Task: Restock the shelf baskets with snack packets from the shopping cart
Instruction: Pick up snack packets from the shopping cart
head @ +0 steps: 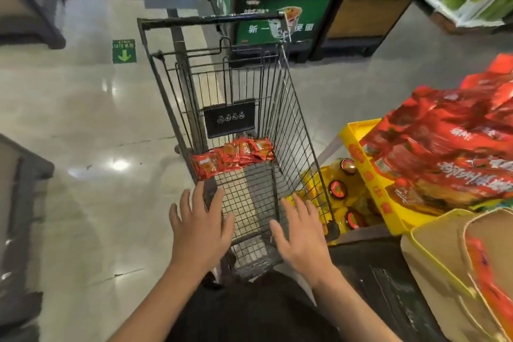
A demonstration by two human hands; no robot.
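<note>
Snack packets (233, 155) lie beyond both open hands (249, 228)

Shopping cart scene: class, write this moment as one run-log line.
left hand: open, over cart | right hand: open, over cart | shopping cart: red snack packets at far end

Beyond your hands, a green floor sign (124, 51) has a down arrow; the green ad panel (280, 18) reads "新一"; rest's too blurry.

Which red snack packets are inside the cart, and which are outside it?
The small red packets lie on the wire floor of the cart, at its far end. The big red bags are piled outside, on the yellow tray to the right.
</note>
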